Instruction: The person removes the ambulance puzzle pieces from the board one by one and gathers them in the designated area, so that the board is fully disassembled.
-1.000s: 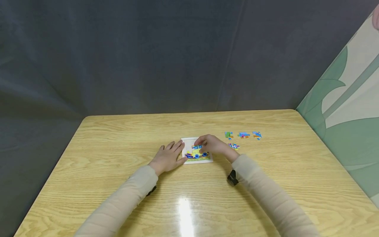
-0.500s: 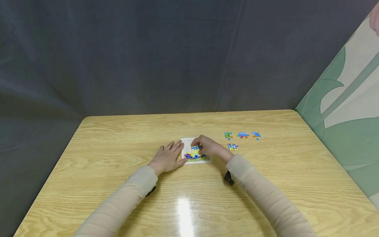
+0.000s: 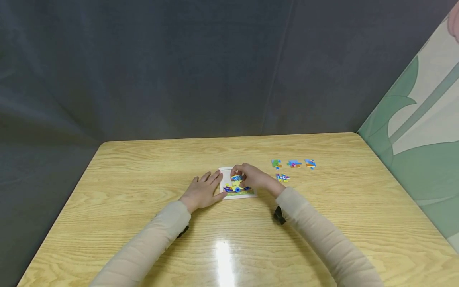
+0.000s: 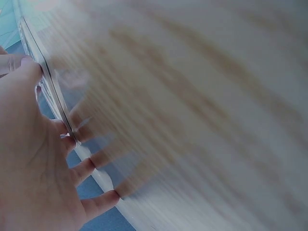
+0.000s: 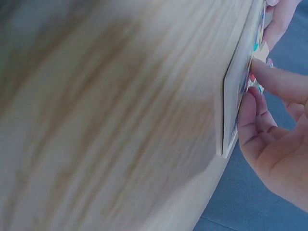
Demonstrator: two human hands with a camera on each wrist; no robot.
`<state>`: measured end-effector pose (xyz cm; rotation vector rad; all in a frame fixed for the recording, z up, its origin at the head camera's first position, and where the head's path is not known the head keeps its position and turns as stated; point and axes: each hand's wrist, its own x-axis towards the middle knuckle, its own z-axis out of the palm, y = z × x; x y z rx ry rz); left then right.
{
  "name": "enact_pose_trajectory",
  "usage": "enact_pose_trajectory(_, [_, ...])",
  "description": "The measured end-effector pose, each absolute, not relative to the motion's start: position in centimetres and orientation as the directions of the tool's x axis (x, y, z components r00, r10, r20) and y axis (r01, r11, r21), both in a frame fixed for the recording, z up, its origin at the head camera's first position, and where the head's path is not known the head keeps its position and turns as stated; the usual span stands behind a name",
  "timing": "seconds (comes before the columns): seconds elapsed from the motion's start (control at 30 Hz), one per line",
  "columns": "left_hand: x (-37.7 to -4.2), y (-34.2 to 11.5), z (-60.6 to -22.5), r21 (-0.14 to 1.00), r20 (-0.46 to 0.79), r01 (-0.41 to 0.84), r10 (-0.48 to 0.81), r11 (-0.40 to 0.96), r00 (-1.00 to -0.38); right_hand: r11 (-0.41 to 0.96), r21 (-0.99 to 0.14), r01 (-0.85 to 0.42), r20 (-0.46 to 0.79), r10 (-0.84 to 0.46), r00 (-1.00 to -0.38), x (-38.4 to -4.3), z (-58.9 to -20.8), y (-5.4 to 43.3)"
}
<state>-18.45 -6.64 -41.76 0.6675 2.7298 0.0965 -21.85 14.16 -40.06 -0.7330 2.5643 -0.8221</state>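
A white-rimmed jigsaw tray [image 3: 245,196] lies on the table in the head view, with a yellow vehicle on blue wheels pictured in its lower part. At its left side rests my left hand [image 3: 203,191], fingers spread and the thumb near the lower left corner. My right hand [image 3: 253,176] is over the tray's right half and pinches a blue and yellow puzzle piece [image 3: 236,177] just above the vehicle's body. The right wrist view shows the thumb [image 5: 279,82] and curled fingers close to the tray edge [image 5: 230,106]; the piece is partly hidden there.
Several loose puzzle pieces lie right of the tray: a green one [image 3: 276,164], a blue and pink one [image 3: 294,164], a blue and orange one [image 3: 310,163] and a blue and yellow one [image 3: 282,177]. A dark curtain [image 3: 201,79] hangs behind the table [image 3: 143,167].
My right hand has shifted slightly left over the tray, and the pinched piece has moved a little left with it. The left hand has stayed in place.
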Motion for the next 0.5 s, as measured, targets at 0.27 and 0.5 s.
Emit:
enact_pose_trajectory(0.27, [-18.38,-6.60,-41.76,0.147,-0.307,0.435,0.459,0.888,-0.834,0.670,-0.673,-0.315,-0.153,-0.542,-0.827,-21.72,-39.78,14.35])
enact_pose_trajectory(0.5, [-18.47,-6.62,-41.70,0.138,-0.298,0.437,0.458,0.889,-0.837,0.630,-0.713,-0.308,-0.115,-0.539,-0.834,-21.96,-39.92,14.61])
